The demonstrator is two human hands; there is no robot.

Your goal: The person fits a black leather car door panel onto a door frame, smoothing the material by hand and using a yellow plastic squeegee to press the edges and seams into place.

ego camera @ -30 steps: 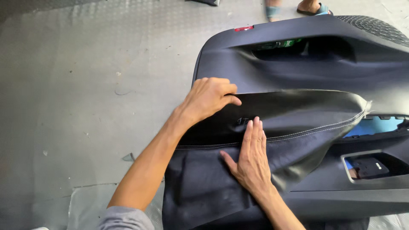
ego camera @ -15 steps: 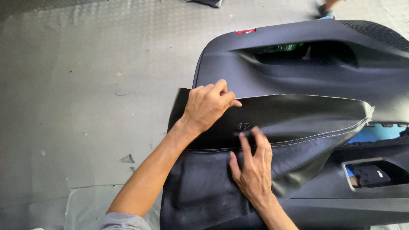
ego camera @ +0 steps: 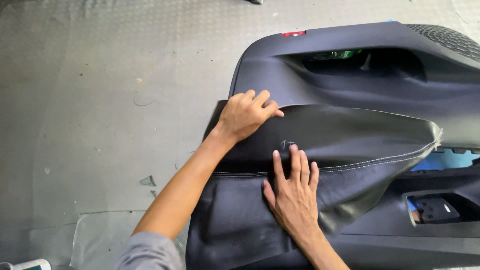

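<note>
A dark grey car door panel (ego camera: 360,65) lies flat on the floor, filling the right half of the head view. A black leather-like cover (ego camera: 350,135) with a pale stitched seam is draped across its middle. My left hand (ego camera: 245,115) grips the cover's upper left edge, fingers curled over it. My right hand (ego camera: 292,192) lies flat on the cover just below the seam, fingers spread and pressing down. The cover's right end (ego camera: 430,137) is loose and lifted off the panel.
Grey textured floor (ego camera: 100,100) spreads to the left. A clear plastic sheet (ego camera: 95,240) lies at the lower left, with a small white container (ego camera: 30,265) at the corner. The panel has a deep handle recess (ego camera: 360,62) and a switch opening (ego camera: 435,207).
My left hand shifted up and left along the cover's edge, pulling it. My right hand slid slightly and flattened below the seam. The feet at the top are out of view.
</note>
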